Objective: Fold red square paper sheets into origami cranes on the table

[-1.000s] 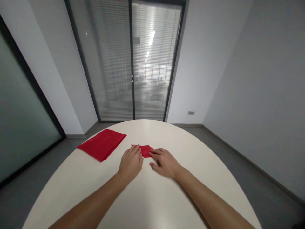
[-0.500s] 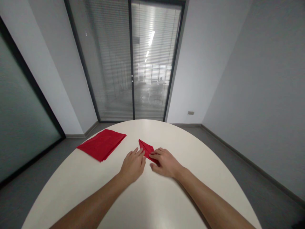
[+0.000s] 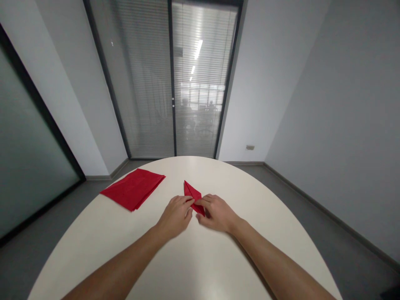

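On the table between my hands lies a small folded red sheet, paper or cloth. It makes a narrow kite shape, its pointed end facing away from me and a crease along its length. My left hand has its fingers bent together, the tips on the sheet's left edge. From the other side, the curled fingers of my right hand grip the sheet's right edge, with the thumb near its lower end. My fingers cover part of its lower half.
A stack of larger red sheets lies to the left on the round white table, close to the table's far left edge. Beyond the table stand a glass door with blinds and pale walls.
The fingers of my left hand have gone from spread to bent in on the sheet's left edge. The folded sheet has turned slightly. My right hand stays almost in place.
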The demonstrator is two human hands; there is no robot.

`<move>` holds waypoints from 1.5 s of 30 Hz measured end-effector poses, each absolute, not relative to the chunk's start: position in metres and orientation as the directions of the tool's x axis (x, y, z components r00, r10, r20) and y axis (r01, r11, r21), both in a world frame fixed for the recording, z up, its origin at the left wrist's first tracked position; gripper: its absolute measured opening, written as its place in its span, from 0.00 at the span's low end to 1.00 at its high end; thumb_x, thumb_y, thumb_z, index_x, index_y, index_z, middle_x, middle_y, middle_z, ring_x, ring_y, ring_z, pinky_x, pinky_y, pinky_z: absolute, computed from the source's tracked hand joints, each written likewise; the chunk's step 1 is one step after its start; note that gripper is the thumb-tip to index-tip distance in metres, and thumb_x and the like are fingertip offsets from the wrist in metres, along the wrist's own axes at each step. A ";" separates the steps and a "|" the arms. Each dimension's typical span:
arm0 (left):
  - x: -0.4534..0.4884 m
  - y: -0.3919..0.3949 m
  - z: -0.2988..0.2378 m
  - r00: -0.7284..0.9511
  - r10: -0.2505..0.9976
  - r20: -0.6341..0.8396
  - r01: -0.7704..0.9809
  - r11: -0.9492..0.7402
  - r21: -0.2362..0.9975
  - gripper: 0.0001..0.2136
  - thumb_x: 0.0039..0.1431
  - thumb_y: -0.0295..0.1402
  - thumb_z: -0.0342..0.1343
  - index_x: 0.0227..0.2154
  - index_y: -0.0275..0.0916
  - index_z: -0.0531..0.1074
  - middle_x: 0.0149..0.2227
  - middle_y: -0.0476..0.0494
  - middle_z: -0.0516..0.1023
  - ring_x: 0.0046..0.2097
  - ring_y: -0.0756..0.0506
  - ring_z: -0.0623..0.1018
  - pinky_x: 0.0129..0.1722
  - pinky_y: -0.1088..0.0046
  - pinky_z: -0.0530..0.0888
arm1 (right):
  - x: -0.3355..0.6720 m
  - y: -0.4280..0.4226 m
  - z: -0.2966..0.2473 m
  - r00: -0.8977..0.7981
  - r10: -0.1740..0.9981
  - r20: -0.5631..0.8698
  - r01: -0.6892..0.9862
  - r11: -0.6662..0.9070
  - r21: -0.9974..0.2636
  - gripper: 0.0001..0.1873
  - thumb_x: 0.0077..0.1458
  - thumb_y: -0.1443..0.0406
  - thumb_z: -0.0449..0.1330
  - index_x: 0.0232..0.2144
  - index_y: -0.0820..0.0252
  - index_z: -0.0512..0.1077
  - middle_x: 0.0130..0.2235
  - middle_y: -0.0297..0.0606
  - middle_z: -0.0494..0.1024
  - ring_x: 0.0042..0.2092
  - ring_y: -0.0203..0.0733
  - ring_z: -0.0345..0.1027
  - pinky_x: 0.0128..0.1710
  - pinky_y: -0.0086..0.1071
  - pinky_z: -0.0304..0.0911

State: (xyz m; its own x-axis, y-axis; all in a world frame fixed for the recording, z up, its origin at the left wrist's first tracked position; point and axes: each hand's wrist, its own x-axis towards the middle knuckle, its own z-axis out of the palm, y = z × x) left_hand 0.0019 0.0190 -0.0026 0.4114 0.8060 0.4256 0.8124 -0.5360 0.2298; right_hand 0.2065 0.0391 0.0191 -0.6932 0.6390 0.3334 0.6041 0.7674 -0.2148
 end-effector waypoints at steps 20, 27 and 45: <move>0.002 0.021 -0.007 0.367 0.836 0.407 0.833 -0.490 0.257 0.15 0.66 0.32 0.51 0.51 0.40 0.77 0.55 0.40 0.78 0.56 0.39 0.76 0.59 0.56 0.70 | 0.213 0.046 0.013 -0.770 0.516 0.376 0.437 0.855 -0.279 0.10 0.56 0.68 0.60 0.37 0.54 0.81 0.42 0.37 0.83 0.43 0.43 0.75 0.47 0.34 0.68; 0.003 0.020 -0.007 0.350 0.845 0.405 0.840 -0.474 0.264 0.16 0.63 0.36 0.55 0.52 0.40 0.76 0.56 0.40 0.78 0.57 0.38 0.75 0.59 0.56 0.69 | 0.216 0.044 0.014 -0.789 0.478 0.386 0.357 0.868 -0.346 0.08 0.54 0.67 0.61 0.33 0.55 0.81 0.40 0.37 0.83 0.42 0.42 0.76 0.46 0.33 0.68; -0.001 0.019 -0.010 0.443 0.807 0.391 0.782 -0.561 0.271 0.20 0.64 0.37 0.57 0.58 0.43 0.70 0.58 0.39 0.75 0.59 0.38 0.72 0.61 0.55 0.67 | 0.220 0.063 -0.005 -0.448 0.766 0.460 0.662 0.631 -0.405 0.15 0.60 0.70 0.55 0.46 0.56 0.78 0.46 0.41 0.81 0.50 0.48 0.69 0.53 0.42 0.63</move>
State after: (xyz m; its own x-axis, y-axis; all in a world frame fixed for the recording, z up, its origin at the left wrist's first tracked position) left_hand -0.0010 0.0189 -0.0104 0.4430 0.8068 0.3909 0.7821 -0.5609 0.2715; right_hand 0.2202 0.0626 -0.0053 -0.4481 0.7663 0.4604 0.6619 0.6306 -0.4053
